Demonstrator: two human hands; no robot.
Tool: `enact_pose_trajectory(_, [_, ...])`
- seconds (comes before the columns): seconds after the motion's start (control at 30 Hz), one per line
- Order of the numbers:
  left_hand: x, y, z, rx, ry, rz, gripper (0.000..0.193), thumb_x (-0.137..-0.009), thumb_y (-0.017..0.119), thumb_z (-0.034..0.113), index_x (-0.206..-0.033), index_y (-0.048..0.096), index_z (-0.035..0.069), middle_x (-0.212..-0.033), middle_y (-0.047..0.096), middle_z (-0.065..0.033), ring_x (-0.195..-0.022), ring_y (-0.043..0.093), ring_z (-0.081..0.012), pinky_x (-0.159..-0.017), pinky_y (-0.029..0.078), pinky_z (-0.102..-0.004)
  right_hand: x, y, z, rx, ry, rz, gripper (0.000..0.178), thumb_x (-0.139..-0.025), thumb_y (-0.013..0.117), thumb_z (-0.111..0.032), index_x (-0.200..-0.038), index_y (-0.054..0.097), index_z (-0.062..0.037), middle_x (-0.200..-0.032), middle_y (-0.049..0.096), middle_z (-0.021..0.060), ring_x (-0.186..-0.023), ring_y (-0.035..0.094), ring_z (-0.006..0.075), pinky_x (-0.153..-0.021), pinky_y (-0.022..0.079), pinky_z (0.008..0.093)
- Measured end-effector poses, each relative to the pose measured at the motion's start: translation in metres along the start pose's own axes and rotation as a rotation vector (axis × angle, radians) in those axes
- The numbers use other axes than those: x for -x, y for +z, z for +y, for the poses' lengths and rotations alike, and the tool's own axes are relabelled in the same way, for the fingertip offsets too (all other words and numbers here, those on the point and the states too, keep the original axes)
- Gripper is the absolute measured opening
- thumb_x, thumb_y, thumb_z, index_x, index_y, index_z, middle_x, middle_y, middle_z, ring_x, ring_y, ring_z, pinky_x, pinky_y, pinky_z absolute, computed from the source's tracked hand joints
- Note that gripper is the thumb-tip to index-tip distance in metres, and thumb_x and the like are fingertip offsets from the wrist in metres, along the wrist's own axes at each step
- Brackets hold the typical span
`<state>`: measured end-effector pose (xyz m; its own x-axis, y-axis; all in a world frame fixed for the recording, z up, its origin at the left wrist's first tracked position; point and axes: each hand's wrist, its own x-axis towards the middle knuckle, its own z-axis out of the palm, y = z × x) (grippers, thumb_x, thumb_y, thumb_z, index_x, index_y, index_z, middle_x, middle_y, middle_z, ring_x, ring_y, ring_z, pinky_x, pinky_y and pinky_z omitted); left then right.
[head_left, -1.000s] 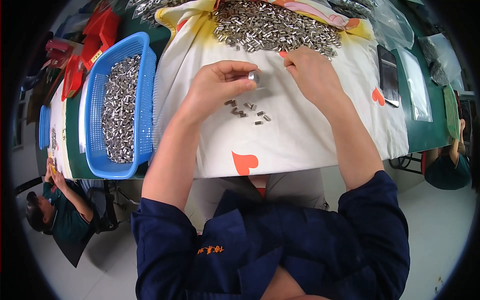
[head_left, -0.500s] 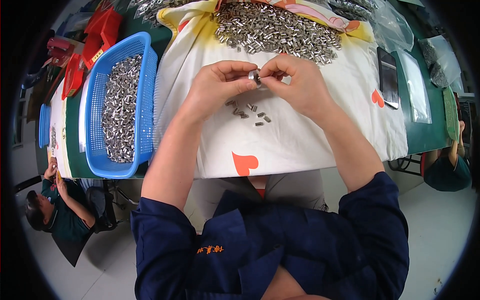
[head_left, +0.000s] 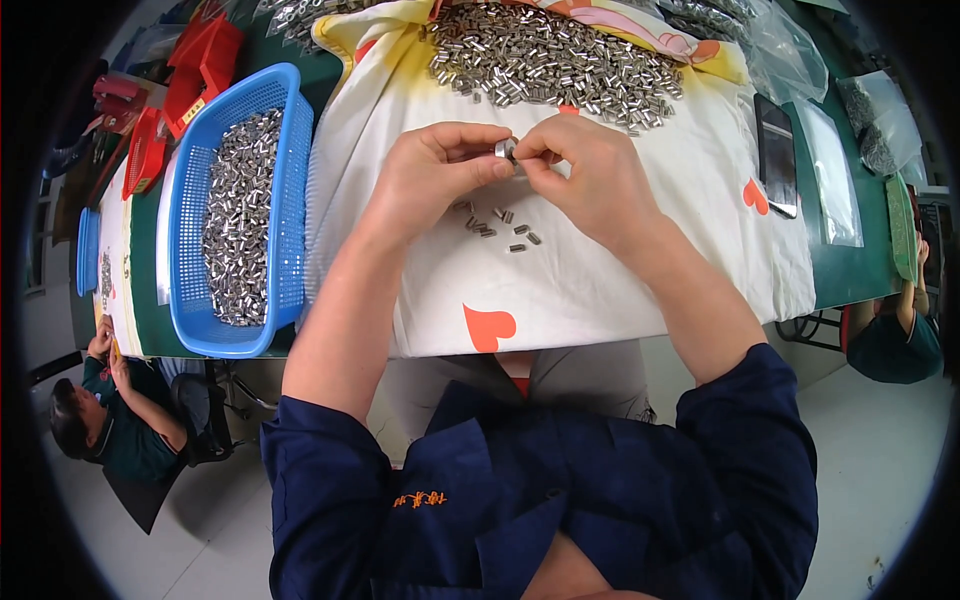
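Observation:
Above the middle of the white cloth (head_left: 570, 290), my left hand (head_left: 425, 180) pinches a small round silver metal piece (head_left: 503, 149) between thumb and fingers. My right hand (head_left: 600, 175) meets it from the other side, its thumb and forefinger pressed together at the piece's dark face. Whatever sits in the right fingertips is too small to make out. Just below my hands lie several loose short metal sleeves (head_left: 518, 247). A large heap of similar silver sleeves (head_left: 550, 65) spreads over the far part of the cloth.
To the left stands a blue plastic basket (head_left: 292, 200) filled with small metal parts (head_left: 240, 220). Red bins (head_left: 205, 60) are behind it. A phone (head_left: 776, 155) and a clear plastic bag (head_left: 832, 175) lie at the right. Other people sit at both sides.
My right hand has turned slightly, its fingers curling closer together at the metal piece. My left hand stays nearly still.

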<state>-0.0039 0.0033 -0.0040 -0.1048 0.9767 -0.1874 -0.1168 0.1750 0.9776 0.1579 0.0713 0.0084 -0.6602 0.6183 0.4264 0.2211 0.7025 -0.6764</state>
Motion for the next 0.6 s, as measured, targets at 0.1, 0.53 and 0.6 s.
enact_pose_trajectory(0.1, [0.0, 0.0, -0.001, 0.052, -0.005, -0.029, 0.029, -0.073, 0.063, 0.001, -0.101, 0.056, -0.003, -0.084, 0.062, -0.008, -0.075, 0.059, -0.0102, -0.066, 0.047, -0.0191, 0.002, 0.002, 0.001, 0.003, -0.052, 0.028, 0.003, -0.067, 0.057, -0.004, -0.07, 0.057, -0.003, -0.068, 0.057, 0.0079, -0.062, 0.055, 0.0237, -0.055, 0.045, 0.0315])
enact_pose_trajectory(0.53, [0.003, 0.001, 0.002, -0.055, -0.039, -0.046, 0.028, -0.072, 0.063, 0.0, -0.1, 0.057, -0.004, -0.085, 0.062, -0.0065, -0.076, 0.058, -0.0089, -0.067, 0.047, -0.02, -0.011, -0.013, 0.018, -0.239, 0.294, -0.306, 0.02, -0.07, 0.063, -0.012, -0.088, 0.061, -0.0048, -0.075, 0.059, 0.0058, -0.064, 0.055, 0.0149, -0.06, 0.043, 0.0239])
enact_pose_trajectory(0.6, [0.002, 0.003, -0.001, -0.082, -0.083, -0.114, 0.028, -0.072, 0.064, -0.001, -0.099, 0.058, -0.003, -0.084, 0.061, -0.0046, -0.075, 0.057, -0.0076, -0.066, 0.047, -0.0193, -0.018, -0.016, 0.028, 0.067, 0.175, -0.018, 0.016, -0.071, 0.059, -0.012, -0.086, 0.062, -0.0054, -0.084, 0.06, 0.0083, -0.076, 0.056, 0.021, -0.07, 0.045, 0.0308])
